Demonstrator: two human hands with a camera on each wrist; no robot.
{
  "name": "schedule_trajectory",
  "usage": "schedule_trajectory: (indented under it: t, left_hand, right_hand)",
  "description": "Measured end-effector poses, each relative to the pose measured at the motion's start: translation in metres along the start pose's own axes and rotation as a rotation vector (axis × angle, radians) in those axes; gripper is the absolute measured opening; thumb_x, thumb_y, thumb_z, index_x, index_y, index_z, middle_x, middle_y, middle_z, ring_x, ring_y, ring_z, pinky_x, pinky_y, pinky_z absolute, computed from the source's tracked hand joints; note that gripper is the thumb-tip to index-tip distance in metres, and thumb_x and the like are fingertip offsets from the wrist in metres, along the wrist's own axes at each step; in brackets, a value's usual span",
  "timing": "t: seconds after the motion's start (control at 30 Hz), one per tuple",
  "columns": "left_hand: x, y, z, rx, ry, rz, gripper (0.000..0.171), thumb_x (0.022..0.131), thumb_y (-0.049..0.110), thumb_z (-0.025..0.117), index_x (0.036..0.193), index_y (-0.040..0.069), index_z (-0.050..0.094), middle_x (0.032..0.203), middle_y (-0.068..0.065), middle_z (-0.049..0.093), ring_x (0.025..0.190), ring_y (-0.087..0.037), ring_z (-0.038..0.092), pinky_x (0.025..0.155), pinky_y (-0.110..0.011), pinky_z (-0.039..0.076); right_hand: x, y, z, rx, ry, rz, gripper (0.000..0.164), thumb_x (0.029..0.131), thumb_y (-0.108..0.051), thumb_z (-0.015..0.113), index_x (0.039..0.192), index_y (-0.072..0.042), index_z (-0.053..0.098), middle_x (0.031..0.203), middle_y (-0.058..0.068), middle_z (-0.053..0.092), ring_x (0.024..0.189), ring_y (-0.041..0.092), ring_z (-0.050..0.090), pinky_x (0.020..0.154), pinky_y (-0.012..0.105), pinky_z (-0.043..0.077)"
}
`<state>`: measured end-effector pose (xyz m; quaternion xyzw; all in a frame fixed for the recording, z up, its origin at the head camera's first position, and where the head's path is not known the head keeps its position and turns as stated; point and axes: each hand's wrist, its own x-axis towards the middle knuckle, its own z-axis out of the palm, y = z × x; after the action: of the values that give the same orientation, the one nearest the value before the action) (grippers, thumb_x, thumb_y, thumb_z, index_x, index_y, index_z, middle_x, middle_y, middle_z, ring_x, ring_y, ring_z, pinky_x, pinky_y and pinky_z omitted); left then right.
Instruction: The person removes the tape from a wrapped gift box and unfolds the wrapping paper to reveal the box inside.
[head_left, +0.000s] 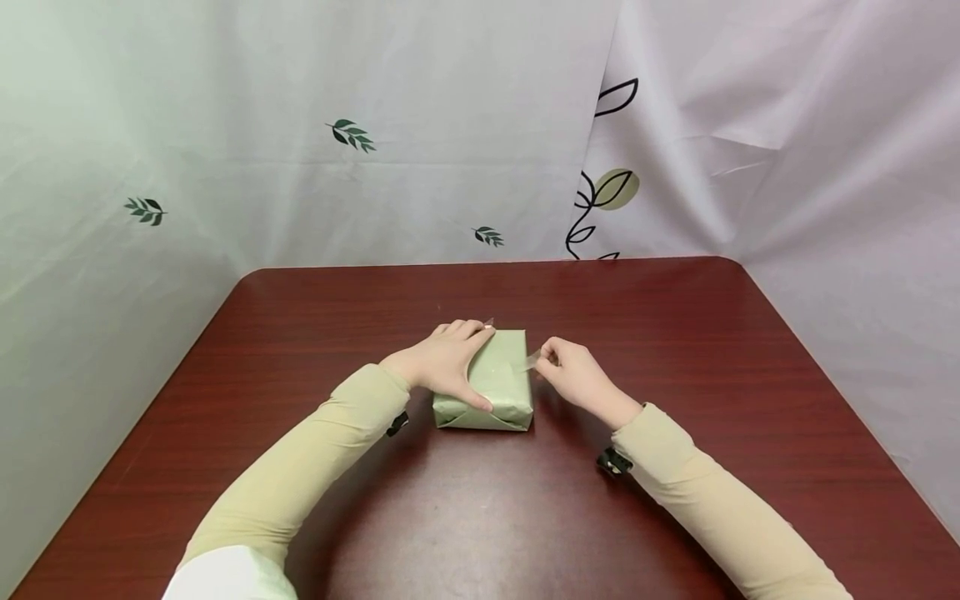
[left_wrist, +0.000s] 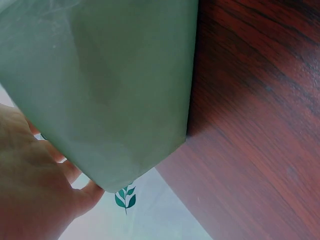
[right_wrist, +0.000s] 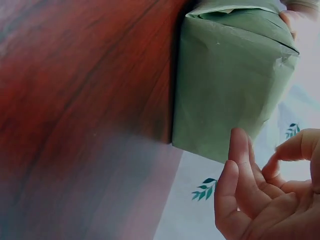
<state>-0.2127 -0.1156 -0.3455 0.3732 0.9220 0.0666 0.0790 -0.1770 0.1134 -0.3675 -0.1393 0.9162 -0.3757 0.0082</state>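
A box wrapped in pale green paper (head_left: pixel 498 375) lies on the table, with folded paper at its near end. My left hand (head_left: pixel 450 362) rests across its left part, fingers spread toward the far edge and thumb near the front edge. In the left wrist view, the fingers (left_wrist: pixel 90 196) touch along the edge of the box. Beside the box's right edge, my right hand (head_left: pixel 572 372) pinches a strip of clear tape (head_left: pixel 529 362) that reaches over the top of the box. A small clear scrap (head_left: pixel 489 322) shows by the left fingertips.
The dark red wooden table (head_left: pixel 480 508) has rounded far corners. Pale cloth with leaf prints (head_left: pixel 450 108) hangs behind it and along both sides. A black wrist strap (head_left: pixel 615 461) sits below the right cuff.
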Motion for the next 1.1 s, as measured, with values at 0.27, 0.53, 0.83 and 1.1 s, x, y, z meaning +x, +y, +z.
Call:
schedule_trajectory:
  t: [0.27,0.53,0.83,1.1]
  left_hand:
    - [0.000,0.001,-0.001,-0.007,0.004,-0.007,0.112,0.062,0.064,0.074,0.146,0.003,0.031,0.141,-0.014,0.038,0.129,-0.028,0.036,0.106,-0.049,0.029]
    - [-0.001,0.001,0.000,-0.006,-0.002,-0.010,0.113,0.062,0.065,0.073,0.146,0.004,0.030,0.142,-0.014,0.037,0.130,-0.029,0.035,0.107,-0.049,0.028]
    - [-0.001,0.001,0.001,0.010,0.002,-0.017,0.114,0.062,0.066,0.073,0.146,0.003,0.030,0.141,-0.015,0.037,0.131,-0.029,0.034,0.108,-0.048,0.027]
    - [-0.005,0.007,0.001,-0.002,0.044,-0.053,0.112,0.062,0.067,0.072,0.145,0.002,0.032,0.140,-0.017,0.038,0.130,-0.032,0.035,0.105,-0.051,0.029]
  right_hand:
    - [0.005,0.001,-0.002,-0.008,-0.097,0.054,0.010,0.084,-0.010,0.050,0.075,-0.008,0.050,0.063,-0.001,0.052,0.056,0.012,0.044,0.056,0.025,0.037]
    - [0.011,0.010,-0.007,0.093,-0.129,0.091,0.014,0.085,-0.008,0.054,0.095,0.002,0.056,0.076,0.010,0.062,0.070,0.022,0.064,0.060,0.025,0.042]
    - [0.000,0.013,-0.018,0.053,-0.061,-0.028,0.018,0.086,-0.011,0.056,0.102,-0.002,0.061,0.094,0.009,0.065,0.086,0.021,0.060,0.076,0.032,0.046]
    - [-0.013,0.004,-0.016,0.035,-0.149,-0.329,0.016,0.082,-0.006,0.064,0.097,-0.005,0.063,0.093,0.005,0.064,0.085,0.016,0.061,0.074,0.034,0.051]
